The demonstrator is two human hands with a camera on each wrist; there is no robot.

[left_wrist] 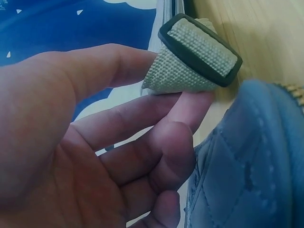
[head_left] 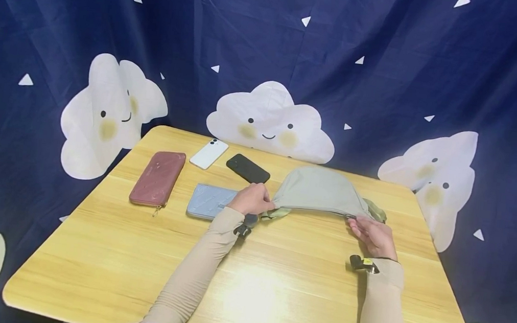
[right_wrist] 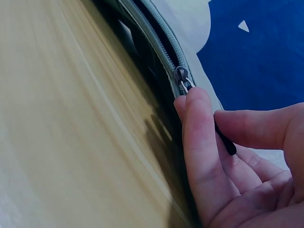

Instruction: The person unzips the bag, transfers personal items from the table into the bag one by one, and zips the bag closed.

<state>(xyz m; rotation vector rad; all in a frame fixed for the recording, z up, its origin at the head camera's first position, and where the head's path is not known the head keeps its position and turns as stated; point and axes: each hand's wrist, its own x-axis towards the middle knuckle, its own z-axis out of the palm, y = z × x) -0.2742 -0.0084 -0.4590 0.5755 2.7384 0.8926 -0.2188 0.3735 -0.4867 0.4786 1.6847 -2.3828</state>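
A light grey-green waist bag [head_left: 321, 187] lies at the back right of the table, its zipper edge facing me. At the bag's left end, my left hand [head_left: 252, 199] pinches the webbing strap [left_wrist: 178, 71], close to a dark plastic slider buckle [left_wrist: 200, 50]. My right hand [head_left: 374, 236] holds the black zipper pull [right_wrist: 227, 140] between thumb and fingers at the bag's right end. The zipper [right_wrist: 156, 38] is parted on the stretch that shows beyond the slider in the right wrist view. A blue quilted wallet [head_left: 211, 201] lies beside my left hand, partly behind the wrist.
Left on the wooden table [head_left: 107, 251] lies a dark red zip wallet [head_left: 157, 178]. A white phone [head_left: 209, 153] and a black phone [head_left: 247, 168] lie near the back edge. Behind hangs a dark blue curtain [head_left: 251, 37] with clouds.
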